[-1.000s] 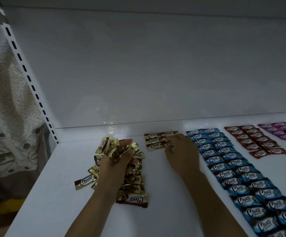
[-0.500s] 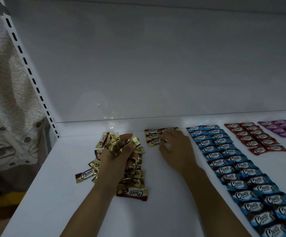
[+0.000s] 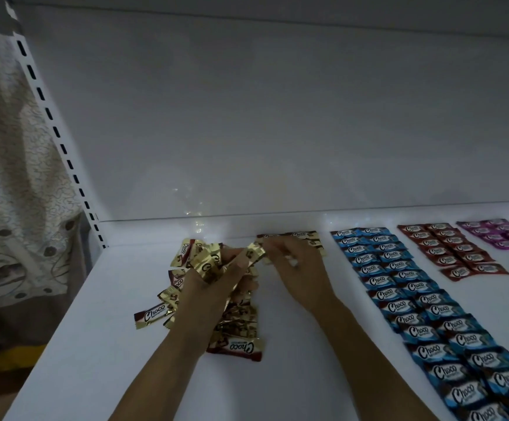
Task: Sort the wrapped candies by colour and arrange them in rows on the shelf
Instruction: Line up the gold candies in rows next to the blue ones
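Gold candies (image 3: 238,326): crinkled shiny foil with a brown "Choco" label, in a loose heap on the white shelf (image 3: 95,344), left of centre. Left hand (image 3: 213,284) is over the heap, fingers curled round a fistful. Right hand (image 3: 302,268) is just beside it, fingertips at a wrapper end jutting from the fistful. They are blurred, so a pinch cannot be told. This hand hides most of the short gold row (image 3: 305,235) at the back. Blue rows (image 3: 399,278) are cut off bottom right.
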`<state>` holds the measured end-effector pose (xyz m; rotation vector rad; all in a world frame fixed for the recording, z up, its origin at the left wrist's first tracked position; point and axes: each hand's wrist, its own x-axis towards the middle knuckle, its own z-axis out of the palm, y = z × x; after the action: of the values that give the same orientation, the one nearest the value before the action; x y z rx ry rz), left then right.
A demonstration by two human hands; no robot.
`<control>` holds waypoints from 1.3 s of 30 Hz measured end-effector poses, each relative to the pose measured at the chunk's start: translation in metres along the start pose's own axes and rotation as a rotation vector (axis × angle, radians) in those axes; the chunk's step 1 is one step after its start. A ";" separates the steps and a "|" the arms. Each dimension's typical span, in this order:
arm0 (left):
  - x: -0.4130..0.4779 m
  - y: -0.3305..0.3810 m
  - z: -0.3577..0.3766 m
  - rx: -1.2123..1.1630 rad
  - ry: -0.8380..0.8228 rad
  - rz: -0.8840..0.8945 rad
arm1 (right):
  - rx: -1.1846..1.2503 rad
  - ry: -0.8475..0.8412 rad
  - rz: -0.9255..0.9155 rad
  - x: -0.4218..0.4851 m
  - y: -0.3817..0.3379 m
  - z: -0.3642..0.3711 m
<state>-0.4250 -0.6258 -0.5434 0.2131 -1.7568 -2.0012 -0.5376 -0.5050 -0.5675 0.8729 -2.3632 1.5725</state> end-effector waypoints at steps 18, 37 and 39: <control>0.003 0.001 -0.005 -0.006 0.054 -0.031 | 0.630 -0.154 0.254 -0.002 -0.031 -0.006; 0.008 -0.009 -0.010 0.085 0.161 0.014 | 0.647 -0.195 0.264 -0.002 -0.033 -0.006; 0.008 -0.010 -0.011 0.127 0.174 0.058 | 0.646 -0.219 0.276 -0.002 -0.031 -0.006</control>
<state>-0.4301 -0.6381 -0.5531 0.3619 -1.7588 -1.7759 -0.5199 -0.5078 -0.5413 0.8827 -2.1953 2.5524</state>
